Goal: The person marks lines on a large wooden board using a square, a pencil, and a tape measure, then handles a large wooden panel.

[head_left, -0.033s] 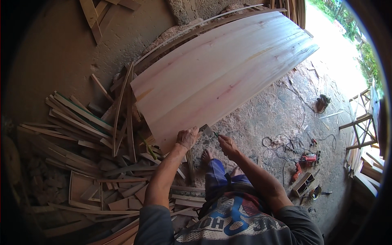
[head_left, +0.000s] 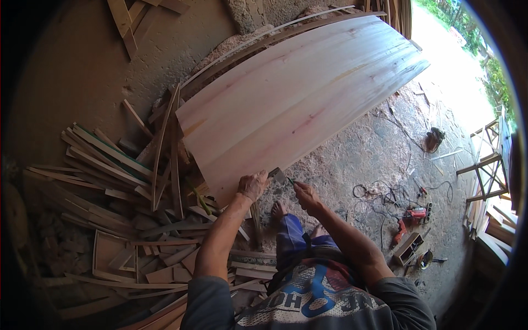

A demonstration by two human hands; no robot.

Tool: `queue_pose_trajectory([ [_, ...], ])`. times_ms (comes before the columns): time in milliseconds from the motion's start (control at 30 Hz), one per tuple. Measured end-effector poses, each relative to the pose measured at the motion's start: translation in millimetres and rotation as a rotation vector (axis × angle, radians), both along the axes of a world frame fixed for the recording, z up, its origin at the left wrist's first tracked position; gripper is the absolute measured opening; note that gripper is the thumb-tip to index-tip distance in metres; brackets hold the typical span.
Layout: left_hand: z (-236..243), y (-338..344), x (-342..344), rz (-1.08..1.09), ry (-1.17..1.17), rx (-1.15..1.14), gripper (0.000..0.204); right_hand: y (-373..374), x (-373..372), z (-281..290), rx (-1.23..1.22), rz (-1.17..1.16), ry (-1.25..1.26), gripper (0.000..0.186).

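Note:
A large pale plywood panel point(head_left: 297, 88) with pink streaks lies slanting across the upper middle. My left hand point(head_left: 252, 186) is at its near lower corner, fingers closed on a small flat metal piece point(head_left: 279, 176), dark at one side. My right hand point(head_left: 307, 196), just to the right and lower, grips a thin green tool point(head_left: 291, 181) whose tip points at the metal piece; whether the two touch is unclear. My bare foot point(head_left: 277, 212) shows below my hands on the dusty floor.
Loose wooden strips and offcuts point(head_left: 110, 159) crowd the left. On the floor at right lie a red power tool point(head_left: 399, 232), a red-and-black device point(head_left: 418, 213), cables, a wooden box point(head_left: 408, 247) and a dark tool point(head_left: 434, 140). A wooden frame point(head_left: 484, 165) stands near the bright opening.

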State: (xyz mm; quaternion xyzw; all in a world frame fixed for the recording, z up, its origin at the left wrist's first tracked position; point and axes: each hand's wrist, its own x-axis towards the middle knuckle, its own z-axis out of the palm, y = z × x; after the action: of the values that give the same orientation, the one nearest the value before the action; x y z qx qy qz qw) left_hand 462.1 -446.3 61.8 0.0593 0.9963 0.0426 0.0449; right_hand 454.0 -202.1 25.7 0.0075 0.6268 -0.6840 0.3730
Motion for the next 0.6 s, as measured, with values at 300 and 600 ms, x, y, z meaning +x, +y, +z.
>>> queue_pose_trajectory([
  [300,-6.5,-6.1,3.1,-0.018,0.073,0.048,0.031,-5.7,-3.5,6.6,0.036,0.002,-0.005,0.047],
  [600,-6.1,-7.5,-1.9,-0.039,0.046,0.088,0.031,-12.2,-12.9,11.4,0.112,-0.011,-0.029,0.045],
])
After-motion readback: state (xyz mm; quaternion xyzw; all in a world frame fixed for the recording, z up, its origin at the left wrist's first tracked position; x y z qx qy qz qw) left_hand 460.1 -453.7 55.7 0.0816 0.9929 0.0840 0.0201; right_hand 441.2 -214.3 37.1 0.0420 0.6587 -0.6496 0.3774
